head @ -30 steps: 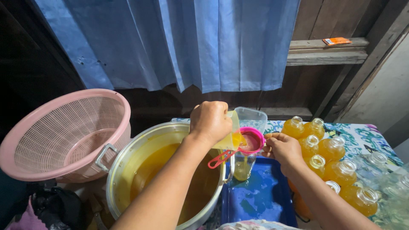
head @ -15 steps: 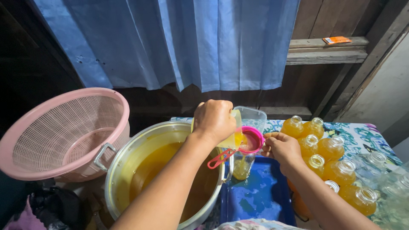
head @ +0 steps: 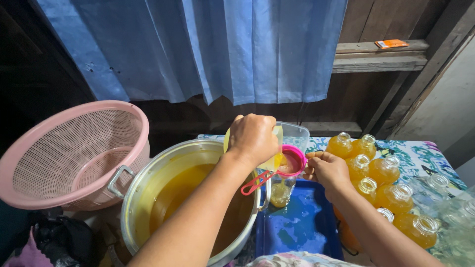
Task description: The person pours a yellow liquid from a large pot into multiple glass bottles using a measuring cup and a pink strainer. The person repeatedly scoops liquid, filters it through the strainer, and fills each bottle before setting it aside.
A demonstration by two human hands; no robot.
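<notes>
The left hand (head: pixel 253 138) has its fingers closed around a tilted clear cup (head: pixel 274 148) over the pink funnel (head: pixel 293 161). The right hand (head: pixel 327 170) grips the funnel's rim, above a bottle (head: pixel 281 192) on the blue tray (head: pixel 302 227).

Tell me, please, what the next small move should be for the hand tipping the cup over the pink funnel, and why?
Probably keep the left hand tilting the clear cup gently. The pink funnel, steadied by the right hand, already holds orange liquid, and the bottle on the blue tray looks only partly filled, so a slow pour seems safest against overflow.
</notes>
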